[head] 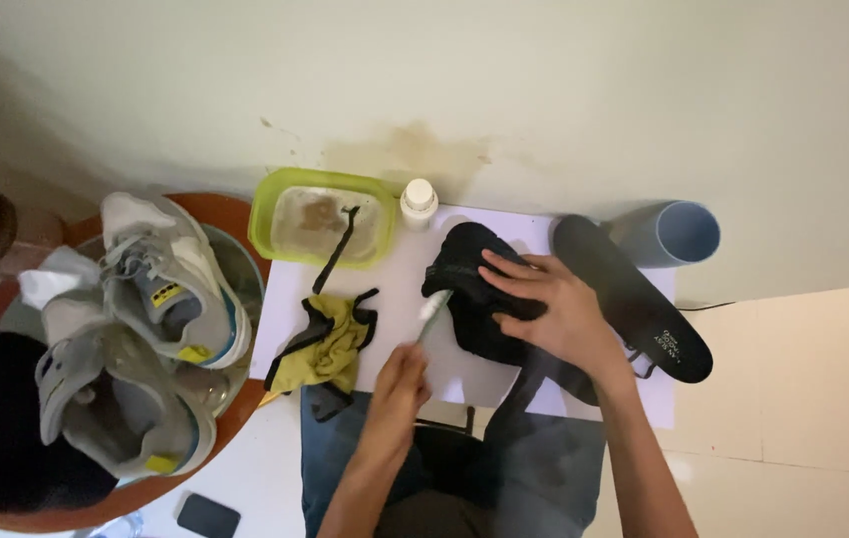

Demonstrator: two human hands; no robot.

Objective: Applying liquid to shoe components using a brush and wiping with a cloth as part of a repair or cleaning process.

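Head view: right hand (554,309) presses the black shoe (474,289) flat so it stays steady; left hand (400,384) grips a white brush (432,311) against it.

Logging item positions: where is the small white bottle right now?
The white bottle stands at the white board's far edge, against the wall, just right of the green tub.

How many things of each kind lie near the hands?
Black shoe: 1
Grey shoes: 2
Insole: 1
Brush: 1
Cloth: 1
Green tub: 1
White bottle: 1
Total: 8
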